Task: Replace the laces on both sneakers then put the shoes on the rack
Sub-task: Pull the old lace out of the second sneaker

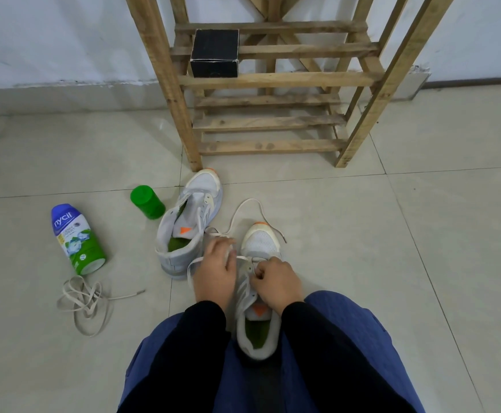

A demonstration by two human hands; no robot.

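Early on: left hand (215, 271) and right hand (276, 283) both pinch a lace (241, 210) at the near sneaker's (260, 241) lower eyelets, on the floor (392, 234); second sneaker (183, 231) laceless, rack (276, 79) holding no shoes yet.

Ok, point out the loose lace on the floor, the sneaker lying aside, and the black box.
loose lace (88, 304), head view, middle of the tangle.
sneaker lying aside (187, 225), head view, its tongue.
black box (215, 44), head view, top face.
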